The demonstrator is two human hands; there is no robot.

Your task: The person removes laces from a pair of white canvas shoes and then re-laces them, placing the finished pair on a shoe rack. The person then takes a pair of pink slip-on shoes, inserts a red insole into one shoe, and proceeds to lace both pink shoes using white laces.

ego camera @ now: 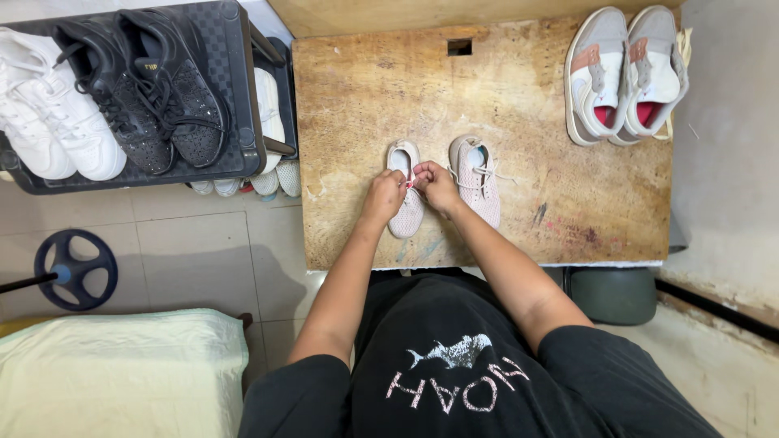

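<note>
Head view looks straight down on a worn wooden desk (519, 97) with a small pair of pale pink knit shoes set side by side at its middle, toes toward the person; the left small shoe (406, 212) lies under both hands, while the right small shoe (479, 174) sits just beside it, untouched, its white laces loose and trailing to the right. The left hand (385, 195) and right hand (436, 186) meet over the opening of the left small shoe, fingers curled and pinched together on something small with a spot of red or pink, likely the lace or tongue; what exactly is pinched is too small to tell. Both forearms angle in from the near edge, so the shoe sits square in front of the body where both hands can reach it evenly.

At the far right corner of the desk stands a larger pair of grey and white sneakers (625, 73) with pink lining, well apart from the hands; left of the desk a black shoe rack (239, 97) carries black sneakers (146, 89) and white sneakers (49, 122), with more soles showing on a lower tier; on the tiled floor at the near left lie a dark wheel-shaped weight (75, 269) and a pale green cushion (122, 373).
</note>
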